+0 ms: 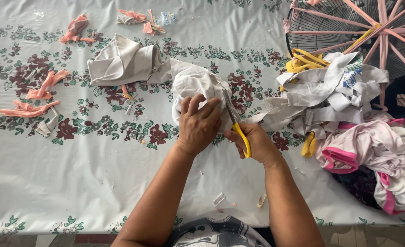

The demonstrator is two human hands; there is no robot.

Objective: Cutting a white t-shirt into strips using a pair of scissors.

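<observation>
Pressing white cloth point(193, 82) mid-worktop point(74, 183), your left hand point(198, 123) lies flat, its grip released; right hand point(256, 142) clenches yellow scissors point(239, 130) (blades partly hidden in folds). Scrap pile point(349, 119) runs off frame.

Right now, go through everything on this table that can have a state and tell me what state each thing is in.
Yellow-handled scissors: gripped in right hand, blades in the cloth.
Bunched white cloth: crumpled, pinned under left hand.
Folded beige cloth: lying loose, partly folded.
Pile of white fabric strips: heaped, tangled.
Pink and white garments: piled at table's edge.
Salmon fabric scraps: scattered.
Black wire fan grille: wrapped with pink strips.
</observation>
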